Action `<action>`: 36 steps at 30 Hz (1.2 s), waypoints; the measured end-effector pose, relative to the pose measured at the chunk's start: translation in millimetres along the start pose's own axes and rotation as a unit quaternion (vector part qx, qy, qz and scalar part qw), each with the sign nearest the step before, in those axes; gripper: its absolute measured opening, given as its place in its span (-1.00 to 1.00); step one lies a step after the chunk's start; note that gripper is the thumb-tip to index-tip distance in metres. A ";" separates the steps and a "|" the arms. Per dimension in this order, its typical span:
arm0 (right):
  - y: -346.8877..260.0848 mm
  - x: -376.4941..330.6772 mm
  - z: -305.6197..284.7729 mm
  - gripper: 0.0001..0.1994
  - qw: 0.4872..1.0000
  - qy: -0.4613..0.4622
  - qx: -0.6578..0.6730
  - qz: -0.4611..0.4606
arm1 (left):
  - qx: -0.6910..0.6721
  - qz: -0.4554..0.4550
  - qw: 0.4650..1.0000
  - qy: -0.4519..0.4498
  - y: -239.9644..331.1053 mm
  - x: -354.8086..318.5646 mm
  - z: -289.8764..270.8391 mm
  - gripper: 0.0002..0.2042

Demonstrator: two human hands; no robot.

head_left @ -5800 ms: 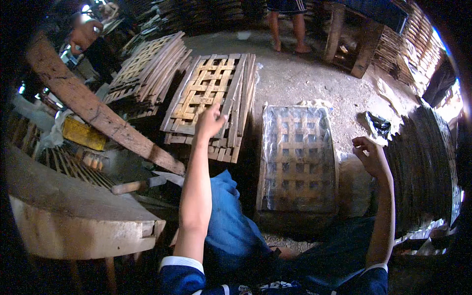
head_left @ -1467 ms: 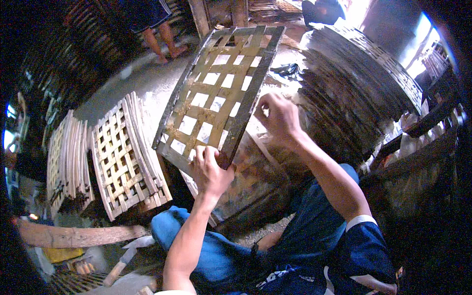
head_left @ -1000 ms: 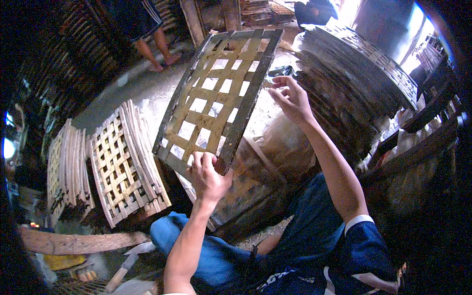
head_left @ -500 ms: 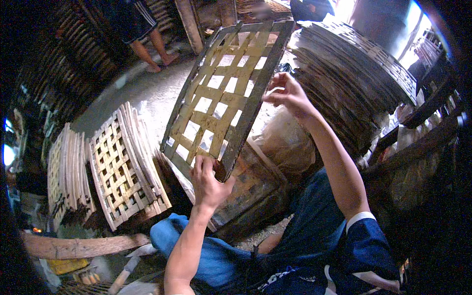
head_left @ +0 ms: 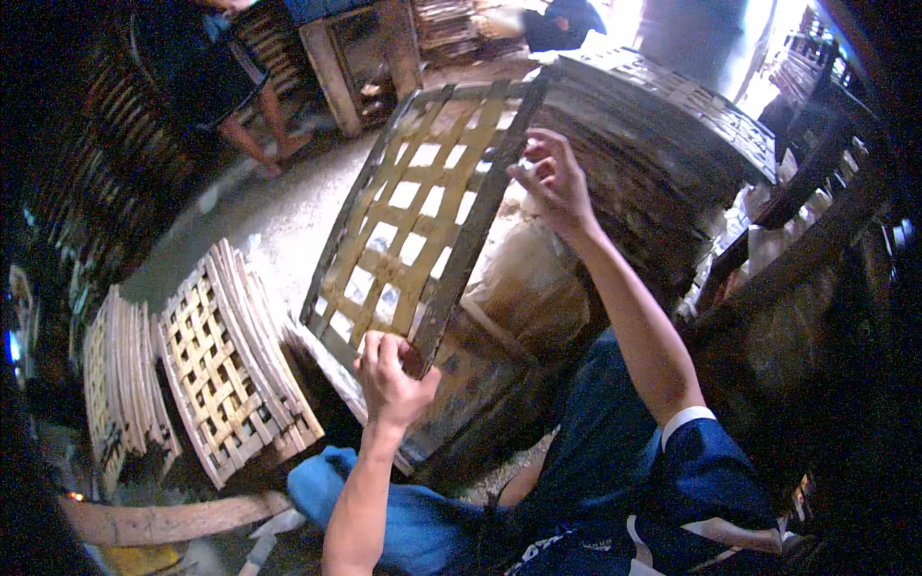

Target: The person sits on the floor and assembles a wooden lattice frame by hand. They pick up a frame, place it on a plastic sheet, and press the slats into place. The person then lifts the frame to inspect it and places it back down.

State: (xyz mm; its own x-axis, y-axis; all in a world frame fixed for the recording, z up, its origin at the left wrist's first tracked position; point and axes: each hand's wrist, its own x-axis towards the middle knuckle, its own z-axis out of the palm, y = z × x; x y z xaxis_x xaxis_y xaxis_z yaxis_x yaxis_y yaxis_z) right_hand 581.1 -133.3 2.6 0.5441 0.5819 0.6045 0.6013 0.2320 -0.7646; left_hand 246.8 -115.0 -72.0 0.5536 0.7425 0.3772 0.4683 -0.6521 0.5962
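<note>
A woven rack [head_left: 423, 226] with a dark frame is held aslant in front of a person in blue trousers [head_left: 403, 523], raised above a dark panel [head_left: 485, 370]. Its near corner is gripped by the left hand [head_left: 396, 384], the fingers bent close together and the lower bar pinched between them and the thumb. The right hand [head_left: 557, 182] is lifted at the rack's right edge, its fingers loosely curled; whether the edge is touched there cannot be told. At left, a stack of pale woven racks [head_left: 230, 370] is set beside a second stack [head_left: 125, 374], with a wooden beam [head_left: 173, 519] placed nearer. At right, a tall dark stack [head_left: 653, 154] is piled up. Behind, a bystander's bare legs [head_left: 257, 139] are seen near a wooden stand [head_left: 329, 82].
</note>
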 end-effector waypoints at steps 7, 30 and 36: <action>3.0 14.0 -7.6 -0.58 0.996 0.004 -0.080 -0.028 | 0.006 0.011 1.000 0.018 3.9 2.0 -1.1 -0.58; -5.4 18.6 0.1 -0.94 0.990 0.018 -0.088 -0.105 | 0.007 -0.001 0.999 0.034 12.5 5.8 -0.4 -0.59; -21.2 -2.9 7.2 -0.93 0.980 -0.157 -0.033 -0.122 | 0.023 -0.024 0.998 0.055 16.9 16.3 5.7 -0.61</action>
State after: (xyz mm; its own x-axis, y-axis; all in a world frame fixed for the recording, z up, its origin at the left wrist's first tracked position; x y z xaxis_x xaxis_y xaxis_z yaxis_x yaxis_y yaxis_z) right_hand 562.6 -134.3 15.5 0.1801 0.7285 0.6609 0.7325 0.3492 -0.5845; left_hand 267.6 -114.8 -59.8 0.4514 0.7840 0.4262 0.5257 -0.6196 0.5828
